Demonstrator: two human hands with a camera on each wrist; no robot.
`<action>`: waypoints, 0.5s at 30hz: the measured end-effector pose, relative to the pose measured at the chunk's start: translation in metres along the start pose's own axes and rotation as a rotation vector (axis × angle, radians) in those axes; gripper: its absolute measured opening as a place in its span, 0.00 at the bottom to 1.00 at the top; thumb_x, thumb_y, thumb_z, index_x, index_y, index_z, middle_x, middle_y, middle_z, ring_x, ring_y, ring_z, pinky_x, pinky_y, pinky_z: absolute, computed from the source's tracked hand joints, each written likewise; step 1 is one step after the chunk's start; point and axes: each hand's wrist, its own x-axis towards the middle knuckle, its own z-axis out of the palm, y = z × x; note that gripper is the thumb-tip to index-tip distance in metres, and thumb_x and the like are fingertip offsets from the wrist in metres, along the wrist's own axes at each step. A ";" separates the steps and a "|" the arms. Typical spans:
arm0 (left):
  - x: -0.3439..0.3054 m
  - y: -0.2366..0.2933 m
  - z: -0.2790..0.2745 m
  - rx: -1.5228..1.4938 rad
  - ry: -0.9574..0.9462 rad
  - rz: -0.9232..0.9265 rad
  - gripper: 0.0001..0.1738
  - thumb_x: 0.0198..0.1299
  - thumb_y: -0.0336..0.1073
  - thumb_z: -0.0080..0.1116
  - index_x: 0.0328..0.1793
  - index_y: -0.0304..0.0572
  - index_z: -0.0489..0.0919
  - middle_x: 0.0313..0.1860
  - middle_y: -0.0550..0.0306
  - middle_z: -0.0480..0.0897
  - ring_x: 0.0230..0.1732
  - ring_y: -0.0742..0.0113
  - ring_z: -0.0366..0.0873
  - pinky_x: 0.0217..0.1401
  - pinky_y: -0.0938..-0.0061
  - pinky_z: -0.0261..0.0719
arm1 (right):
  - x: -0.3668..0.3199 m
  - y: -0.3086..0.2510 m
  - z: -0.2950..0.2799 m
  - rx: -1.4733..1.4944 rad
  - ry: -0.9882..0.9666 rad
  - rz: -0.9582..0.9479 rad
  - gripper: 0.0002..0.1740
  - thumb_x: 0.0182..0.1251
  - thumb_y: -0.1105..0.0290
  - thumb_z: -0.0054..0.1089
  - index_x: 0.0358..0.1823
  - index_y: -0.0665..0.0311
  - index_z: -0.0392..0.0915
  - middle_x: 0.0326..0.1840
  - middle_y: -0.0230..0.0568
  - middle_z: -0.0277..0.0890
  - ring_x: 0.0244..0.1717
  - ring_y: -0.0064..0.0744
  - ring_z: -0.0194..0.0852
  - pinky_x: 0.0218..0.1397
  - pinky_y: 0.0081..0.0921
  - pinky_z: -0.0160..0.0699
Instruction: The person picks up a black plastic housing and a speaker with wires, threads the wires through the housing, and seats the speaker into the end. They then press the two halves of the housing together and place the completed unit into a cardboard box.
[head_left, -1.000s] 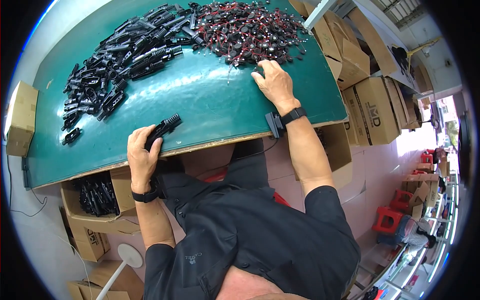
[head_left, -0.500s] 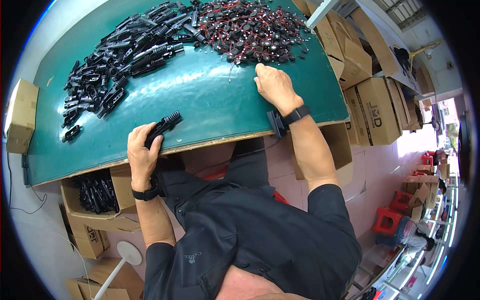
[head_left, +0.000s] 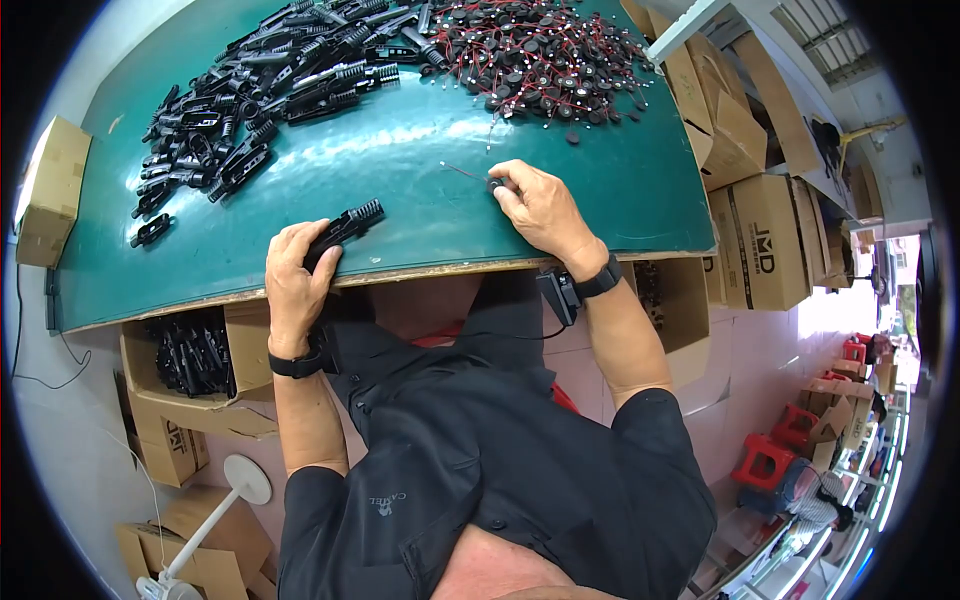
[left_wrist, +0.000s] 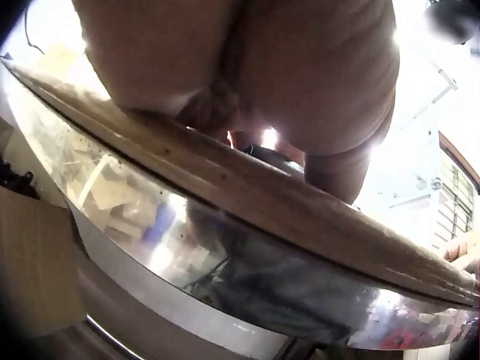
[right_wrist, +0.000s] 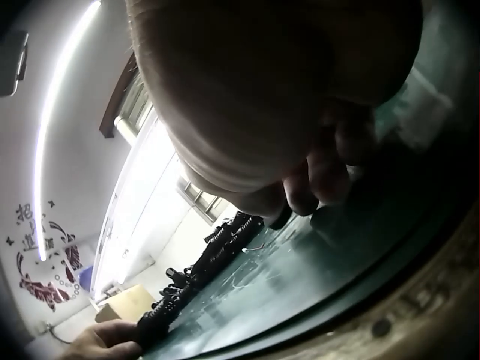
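My left hand (head_left: 298,270) is at the table's near edge, gripping a black ribbed plastic part (head_left: 352,222) between thumb and fingers. The part's ribbed end points away to the right. Over the green tabletop, my right hand (head_left: 543,212) pinches a small round black disc (head_left: 495,184), from which a thin wire lead (head_left: 460,171) trails left. In the left wrist view, the hand and the table edge hide most of the part. The right wrist view shows the right hand's curled fingers (right_wrist: 300,191) dark against the green surface.
A heap of similar black plastic parts (head_left: 290,85) covers the far left of the table. Beside it lies a pile of black discs with red wires (head_left: 545,65). Cartons stand at the right (head_left: 765,240) and under the near edge (head_left: 250,350). One single black part (head_left: 151,231) lies apart.
My right hand has drawn back from the disc pile toward me, now with a wired disc between its fingers. The left hand keeps its grip on the ribbed part. The head view has shifted slightly.
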 end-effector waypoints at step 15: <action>0.010 0.007 0.000 0.031 -0.076 0.072 0.24 0.59 0.33 0.79 0.62 0.40 0.88 0.54 0.48 0.87 0.57 0.46 0.82 0.62 0.58 0.80 | -0.005 -0.005 0.011 -0.128 0.142 -0.176 0.14 0.68 0.71 0.75 0.54 0.61 0.86 0.46 0.43 0.84 0.41 0.47 0.87 0.45 0.40 0.87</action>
